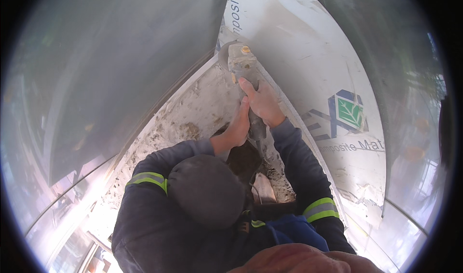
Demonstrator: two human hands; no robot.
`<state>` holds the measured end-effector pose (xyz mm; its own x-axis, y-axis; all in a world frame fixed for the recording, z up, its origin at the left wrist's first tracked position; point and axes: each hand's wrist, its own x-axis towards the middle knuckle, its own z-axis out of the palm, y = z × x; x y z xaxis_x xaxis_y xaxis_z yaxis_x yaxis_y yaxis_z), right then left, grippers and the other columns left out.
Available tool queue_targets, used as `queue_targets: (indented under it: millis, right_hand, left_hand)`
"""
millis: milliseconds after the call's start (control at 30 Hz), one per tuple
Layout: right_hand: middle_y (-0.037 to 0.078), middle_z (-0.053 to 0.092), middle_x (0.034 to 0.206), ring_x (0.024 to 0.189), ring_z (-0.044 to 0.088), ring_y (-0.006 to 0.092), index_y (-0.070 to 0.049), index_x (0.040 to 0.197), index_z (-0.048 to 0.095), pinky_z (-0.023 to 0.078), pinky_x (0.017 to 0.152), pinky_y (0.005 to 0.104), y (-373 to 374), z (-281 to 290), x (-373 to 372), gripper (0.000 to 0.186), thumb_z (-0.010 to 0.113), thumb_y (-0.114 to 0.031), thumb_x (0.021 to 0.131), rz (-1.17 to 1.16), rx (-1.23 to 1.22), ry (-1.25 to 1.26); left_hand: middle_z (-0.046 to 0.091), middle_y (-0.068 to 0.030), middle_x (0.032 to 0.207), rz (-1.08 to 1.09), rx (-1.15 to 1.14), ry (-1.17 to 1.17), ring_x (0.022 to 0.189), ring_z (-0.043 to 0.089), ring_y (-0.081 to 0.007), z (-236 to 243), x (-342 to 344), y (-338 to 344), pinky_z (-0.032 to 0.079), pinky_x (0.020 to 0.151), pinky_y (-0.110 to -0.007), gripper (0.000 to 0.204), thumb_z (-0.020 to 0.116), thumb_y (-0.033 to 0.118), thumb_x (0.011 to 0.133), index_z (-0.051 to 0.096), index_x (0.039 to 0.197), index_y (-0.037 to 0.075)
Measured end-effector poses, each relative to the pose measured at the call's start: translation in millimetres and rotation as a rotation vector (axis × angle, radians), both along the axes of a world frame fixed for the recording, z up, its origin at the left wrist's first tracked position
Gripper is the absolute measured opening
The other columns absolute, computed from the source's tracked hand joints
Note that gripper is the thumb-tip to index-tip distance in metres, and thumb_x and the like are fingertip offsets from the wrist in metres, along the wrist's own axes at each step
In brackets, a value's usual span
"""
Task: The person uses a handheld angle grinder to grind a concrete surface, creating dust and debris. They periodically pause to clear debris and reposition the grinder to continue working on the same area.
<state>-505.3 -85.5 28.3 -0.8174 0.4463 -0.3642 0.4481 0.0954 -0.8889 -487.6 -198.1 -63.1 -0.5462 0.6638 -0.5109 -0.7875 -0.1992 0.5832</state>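
Both of my hands are wrapped around the body of a dusty angle grinder [242, 60], its head pointing away from me. My right hand [264, 104] is farther forward, with its thumb stretched along the tool just behind the head. Close behind it, my left hand [235, 129] grips from the left side, and the fingers beneath are hidden. The round disc [224, 56] shows at the left of the head, beside the far corner where the panels meet. Whether it touches a panel, or is spinning, I cannot tell.
A large grey panel [144, 56] rises at the left; a white printed panel [308, 80] stands at the right. Between them lies a dusty, stained pale surface [185, 106] narrowing to the far corner. A dark rounded shape [207, 191], perhaps my knee, is beside my left arm.
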Motion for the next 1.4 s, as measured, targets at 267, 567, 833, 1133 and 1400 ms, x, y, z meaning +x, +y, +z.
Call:
queue_targets:
  millis: [267,567,833,1133,1400]
  right_hand:
    - [0.021,0.072,0.114,0.107,0.069,0.0305,0.004,0.127,0.066,0.053,0.089,0.0414,-5,0,6,0.059,0.066,-0.046,0.097,-0.031,-0.076,0.042]
    - [0.014,0.071,0.112,0.102,0.064,0.0214,0.007,0.129,0.065,0.050,0.090,0.0362,-12,6,14,0.055,0.064,-0.040,0.100,-0.064,-0.155,0.001]
    - [0.011,0.071,0.109,0.098,0.063,0.0179,0.005,0.127,0.067,0.051,0.087,0.0354,-5,-8,5,0.050,0.064,-0.039,0.101,-0.073,-0.151,-0.017]
    - [0.010,0.070,0.101,0.091,0.064,0.0184,0.006,0.120,0.068,0.053,0.080,0.0372,-4,-4,2,0.051,0.068,-0.040,0.098,-0.078,-0.103,-0.098]
    - [0.009,0.071,0.099,0.088,0.064,0.0148,0.006,0.115,0.067,0.054,0.079,0.0325,-18,-12,50,0.043,0.070,-0.033,0.098,-0.258,-0.139,0.042]
  left_hand:
    - [0.053,-0.0116,0.135,0.015,-0.100,0.047,0.120,0.053,-0.0193,24,1,-5,0.049,0.099,-0.036,0.068,0.034,0.061,0.109,0.038,0.151,0.007]
    - [0.056,-0.0106,0.128,0.011,-0.181,0.113,0.110,0.058,-0.0186,6,6,-9,0.052,0.092,-0.035,0.066,0.035,0.061,0.109,0.043,0.146,0.007]
    - [0.057,-0.0116,0.130,-0.051,-0.098,0.039,0.115,0.059,-0.0196,46,-11,-9,0.052,0.094,-0.035,0.064,0.035,0.058,0.110,0.044,0.146,0.005]
    - [0.057,-0.0133,0.130,-0.051,-0.063,0.002,0.111,0.060,-0.0203,29,-15,-12,0.053,0.091,-0.036,0.065,0.037,0.056,0.110,0.039,0.148,0.003]
    - [0.049,-0.0161,0.144,-0.119,-0.003,0.058,0.131,0.049,-0.0221,17,19,-19,0.043,0.109,-0.036,0.070,0.045,0.051,0.110,0.026,0.157,0.002]
